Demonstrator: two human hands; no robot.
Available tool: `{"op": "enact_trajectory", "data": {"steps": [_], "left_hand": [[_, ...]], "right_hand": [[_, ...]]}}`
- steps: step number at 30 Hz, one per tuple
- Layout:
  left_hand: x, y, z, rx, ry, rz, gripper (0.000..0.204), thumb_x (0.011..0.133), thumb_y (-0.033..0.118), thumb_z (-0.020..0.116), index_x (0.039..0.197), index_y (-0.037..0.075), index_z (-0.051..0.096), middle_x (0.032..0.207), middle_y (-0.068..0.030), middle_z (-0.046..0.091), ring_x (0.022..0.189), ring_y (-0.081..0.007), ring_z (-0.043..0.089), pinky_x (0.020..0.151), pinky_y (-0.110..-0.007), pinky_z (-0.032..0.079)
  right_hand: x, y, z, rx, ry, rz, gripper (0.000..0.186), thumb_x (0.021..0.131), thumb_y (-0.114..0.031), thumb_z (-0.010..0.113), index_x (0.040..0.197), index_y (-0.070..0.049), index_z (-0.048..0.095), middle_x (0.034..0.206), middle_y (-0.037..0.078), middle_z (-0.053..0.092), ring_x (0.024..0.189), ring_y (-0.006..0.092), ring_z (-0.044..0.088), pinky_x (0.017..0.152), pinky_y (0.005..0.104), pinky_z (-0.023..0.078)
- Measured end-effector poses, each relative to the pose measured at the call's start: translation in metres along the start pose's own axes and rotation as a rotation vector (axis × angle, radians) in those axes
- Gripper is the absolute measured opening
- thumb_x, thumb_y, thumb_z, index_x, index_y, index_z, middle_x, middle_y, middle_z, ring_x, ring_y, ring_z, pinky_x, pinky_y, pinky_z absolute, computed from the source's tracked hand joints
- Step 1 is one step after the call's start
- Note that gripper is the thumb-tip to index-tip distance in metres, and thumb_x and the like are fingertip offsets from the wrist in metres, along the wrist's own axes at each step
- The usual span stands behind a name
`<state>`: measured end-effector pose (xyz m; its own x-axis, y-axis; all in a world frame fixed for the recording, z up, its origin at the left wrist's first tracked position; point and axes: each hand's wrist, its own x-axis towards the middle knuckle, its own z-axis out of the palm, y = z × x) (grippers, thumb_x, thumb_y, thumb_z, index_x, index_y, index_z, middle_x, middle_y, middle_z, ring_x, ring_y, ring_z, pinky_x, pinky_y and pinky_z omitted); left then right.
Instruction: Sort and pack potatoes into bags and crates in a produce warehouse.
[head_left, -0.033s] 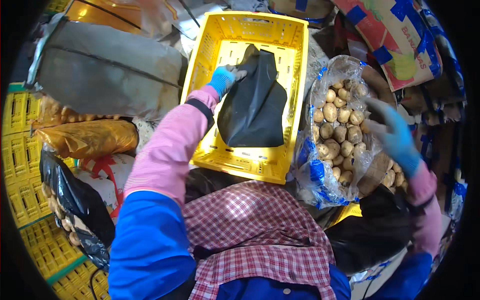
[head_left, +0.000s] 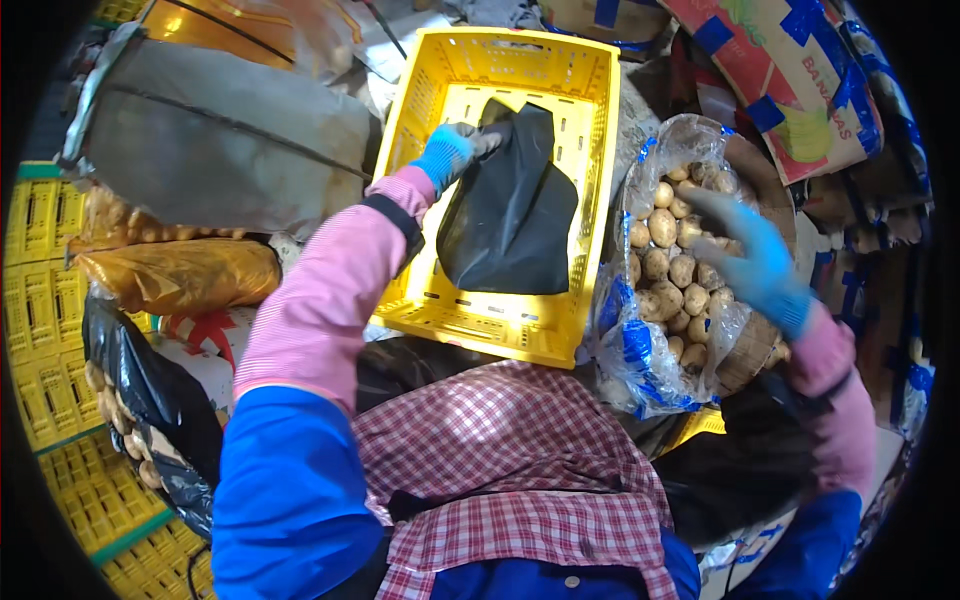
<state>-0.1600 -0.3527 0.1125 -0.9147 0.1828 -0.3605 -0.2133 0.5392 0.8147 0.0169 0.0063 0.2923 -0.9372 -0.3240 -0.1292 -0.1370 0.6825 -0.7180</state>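
left hand (head_left: 452,150): sitting in the upper middle of the frame in a blue glove, it's pinching the top corner of a black plastic bag (head_left: 512,205), fingers closed on the film.

black plastic bag: it's hanging or lying inside the yellow plastic crate (head_left: 580,95), long axis running from the pinched corner at upper left down toward the crate's near wall at lower right. Looks slack and mostly empty, though what's inside isn't visible.

right hand (head_left: 752,262): right of centre, also blue-gloved, it's hovering over the potatoes (head_left: 668,265) with fingers spread apart, gripping nothing as far as can be seen. A bit motion-blurred, so whether the fingertips are touching a potato is hard to tell.

potatoes: they're piled in a clear plastic sack with blue print (head_left: 630,345), which is sitting in a brown basket (head_left: 755,345), just right of the crate.

the key relation: the bag is lying to the left of the potatoes, across the crate's right wall, so the right hand is the nearer one to the potatoes and the left is the one already on the bag.

around it: tan sacks upper left, a cardboard box (head_left: 800,90) upper right.
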Motion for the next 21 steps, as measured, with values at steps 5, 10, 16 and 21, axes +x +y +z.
{"op": "enact_trajectory", "data": {"steps": [5,10,16,21], "left_hand": [[-0.09,0.097,-0.052,-0.356,-0.267,0.272,0.015,0.086,0.017,0.065,0.081,0.004,0.059,0.076,-0.0008,0.06,0.064,-0.0087,0.056,0.058,-0.022,0.047],[-0.187,0.163,-0.067,-0.38,-0.132,0.304,0.008,0.084,0.006,0.066,0.086,0.003,0.058,0.082,-0.0023,0.063,0.071,-0.0089,0.059,0.065,-0.021,0.05],[-0.235,0.187,-0.091,-0.313,-0.138,0.443,0.022,0.088,0.016,0.062,0.105,0.001,0.057,0.094,-0.0028,0.064,0.082,-0.0098,0.06,0.073,-0.023,0.049],[-0.228,0.166,-0.121,-0.513,-0.051,0.35,0.022,0.088,0.009,0.055,0.109,0.002,0.056,0.103,-0.0067,0.063,0.094,-0.0142,0.061,0.076,-0.028,0.051]], "right_hand": [[0.082,-0.082,0.105,0.584,0.157,-0.085,0.059,0.079,-0.025,0.07,0.126,0.004,0.046,0.116,0.016,0.058,0.102,0.0217,0.058,0.09,0.0308,0.044],[0.074,-0.132,0.12,0.873,0.322,-0.114,0.041,0.078,-0.011,0.073,0.112,0.004,0.057,0.099,0.009,0.064,0.085,0.0137,0.059,0.077,0.0251,0.048],[0.043,-0.15,0.095,1.09,0.493,-0.179,0.014,0.08,-0.006,0.07,0.091,-0.002,0.064,0.08,-0.001,0.061,0.072,0.0063,0.054,0.068,0.0202,0.044],[0.019,-0.089,0.062,1.345,0.747,0.033,0.016,0.086,-0.005,0.059,0.103,-0.006,0.06,0.099,0.006,0.062,0.086,0.0122,0.06,0.07,0.0256,0.05]]}}
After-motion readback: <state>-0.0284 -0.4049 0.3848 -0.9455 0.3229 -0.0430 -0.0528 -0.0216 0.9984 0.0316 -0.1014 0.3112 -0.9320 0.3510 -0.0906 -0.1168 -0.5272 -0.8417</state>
